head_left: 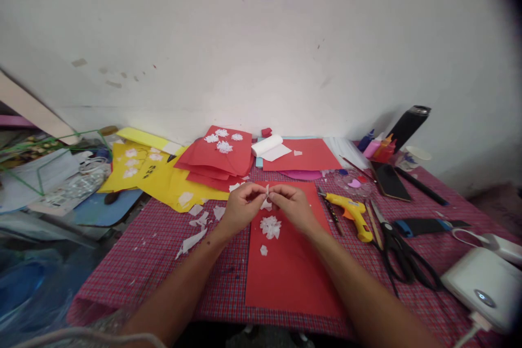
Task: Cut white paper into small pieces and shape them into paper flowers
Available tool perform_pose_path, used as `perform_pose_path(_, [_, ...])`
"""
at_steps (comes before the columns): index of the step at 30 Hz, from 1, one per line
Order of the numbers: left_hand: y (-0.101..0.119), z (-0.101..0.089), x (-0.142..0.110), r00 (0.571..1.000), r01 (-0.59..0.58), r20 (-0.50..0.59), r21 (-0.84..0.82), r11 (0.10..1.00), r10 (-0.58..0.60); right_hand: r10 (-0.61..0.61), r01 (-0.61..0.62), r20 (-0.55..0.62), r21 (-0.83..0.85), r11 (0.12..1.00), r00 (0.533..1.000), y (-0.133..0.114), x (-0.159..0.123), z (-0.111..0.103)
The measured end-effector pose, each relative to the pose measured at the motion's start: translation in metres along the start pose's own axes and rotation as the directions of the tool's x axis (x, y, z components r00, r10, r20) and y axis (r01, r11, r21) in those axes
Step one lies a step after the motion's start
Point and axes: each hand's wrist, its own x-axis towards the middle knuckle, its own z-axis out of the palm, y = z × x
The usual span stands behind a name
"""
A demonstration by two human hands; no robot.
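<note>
Above a red sheet of paper [293,272], my left hand [247,204] and my right hand [292,205] meet, fingertips almost touching. Both are closed in a pinch on a small piece of white paper [267,190]; its exact shape is partly hidden by the fingers. On the red sheet just below lies a white paper flower [270,227] with ruffled petals. Closer to me is a tiny white paper piece [263,250]. Torn white paper scraps [191,242] are scattered on the tablecloth to the left of my hands.
Rightward lie a yellow glue gun [350,212], black scissors [402,255], a utility knife [428,226] and a white power bank [483,288]. Behind are red folded papers [228,157] bearing white flowers and a white paper roll [267,145]. Yellow papers [163,179] spread at left.
</note>
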Motion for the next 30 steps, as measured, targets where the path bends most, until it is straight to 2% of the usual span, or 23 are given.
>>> perform_pose_path(7, [0.0019, -0.0009, -0.0002, 1.0, -0.018, 0.017, 0.024, 1.0, 0.018, 0.021, -0.021, -0.014, 0.006, 1.0, 1.0, 0.0007, 0.0, 0.0])
perform_pose_path(17, [-0.0014, 0.0001, 0.0, 0.998, 0.066, 0.027, -0.081, 0.995, -0.064, 0.057, -0.059, 0.028, 0.11, 0.992, 0.998, -0.0068, -0.0004, -0.0008])
perform_pose_path(24, [0.0, -0.0001, -0.0001, 0.999, 0.013, 0.036, -0.069, 0.998, -0.011, 0.047, -0.05, 0.029, 0.117, 0.992, 0.998, -0.0038, -0.0006, -0.0001])
perform_pose_path(27, [-0.0021, -0.0002, 0.0008, 0.998, 0.063, 0.009, -0.099, 0.993, -0.062, 0.055, -0.055, 0.001, 0.073, 0.996, 0.998, -0.0054, -0.0006, -0.0004])
perform_pose_path(30, [-0.0034, -0.0007, 0.0028, 0.988, 0.151, 0.015, -0.202, 0.968, -0.151, 0.038, -0.037, -0.011, 0.054, 0.998, 0.999, -0.0054, -0.0005, -0.0016])
